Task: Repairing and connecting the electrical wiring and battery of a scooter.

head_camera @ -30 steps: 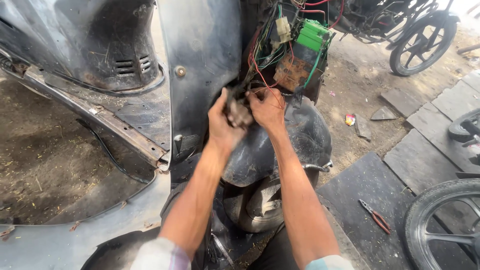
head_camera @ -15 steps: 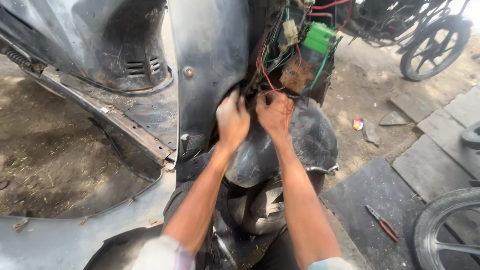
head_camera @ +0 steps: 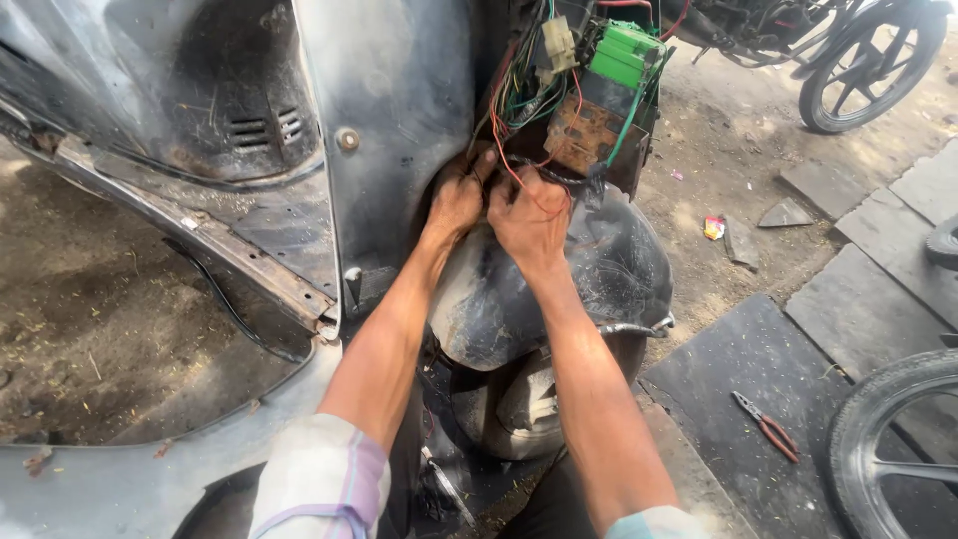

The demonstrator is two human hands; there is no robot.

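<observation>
I am crouching at the front of a stripped scooter, and both my hands are working in the gap just above the black front mudguard (head_camera: pixel 589 279), under the tangle of loose wiring (head_camera: pixel 529 95). My left hand (head_camera: pixel 457 200) is curling its fingers up into the dark recess beside the grey leg-shield panel (head_camera: pixel 399 120); they are bent tight, but I cannot tell what they are closing on, because the tips are hidden. My right hand (head_camera: pixel 531 220) is pressing down just beside it, fingers folded, with a red wire (head_camera: pixel 511 170) running across my knuckles; whether I am pinching that wire or something under it does not show.

Judging by how things lie, the bodywork is already off: the green connector block (head_camera: pixel 627 55) and the rusty brown unit (head_camera: pixel 584 132) are hanging bare, so the stripping seems done and the work inside the recess is what is left. Pliers with red handles (head_camera: pixel 766 427) are lying untouched on the dark stone slab (head_camera: pixel 738 369) to my right, well apart from my hands.
</observation>
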